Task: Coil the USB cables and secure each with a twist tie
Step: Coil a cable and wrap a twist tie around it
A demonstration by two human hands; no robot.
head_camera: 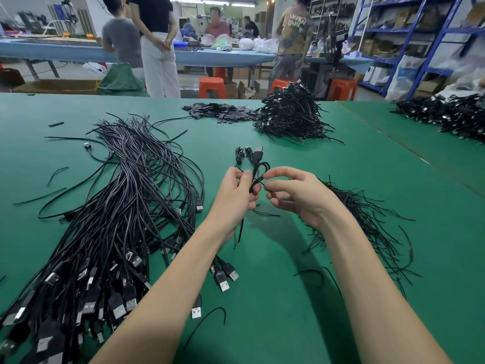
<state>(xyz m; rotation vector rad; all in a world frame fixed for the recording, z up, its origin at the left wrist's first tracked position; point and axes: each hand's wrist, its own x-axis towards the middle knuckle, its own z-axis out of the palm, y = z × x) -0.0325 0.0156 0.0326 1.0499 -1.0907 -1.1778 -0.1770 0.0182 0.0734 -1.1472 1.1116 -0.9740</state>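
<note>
With the left hand (237, 191) pinching the small coiled black USB cable (256, 170), the right hand (296, 195), gripping the thin black twist tie (263, 179), should wind snugly around the coil's waist.

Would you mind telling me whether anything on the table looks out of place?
Mostly tidy piles, but a few twist ties lie loose on the green table, away from the tie pile, and one USB plug sits apart from the cable bundle.

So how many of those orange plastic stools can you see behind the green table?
3 orange plastic stools: one beside the person in white trousers, one partly hidden behind the far heap of black coiled cables, one further right. More may be hidden.
</note>
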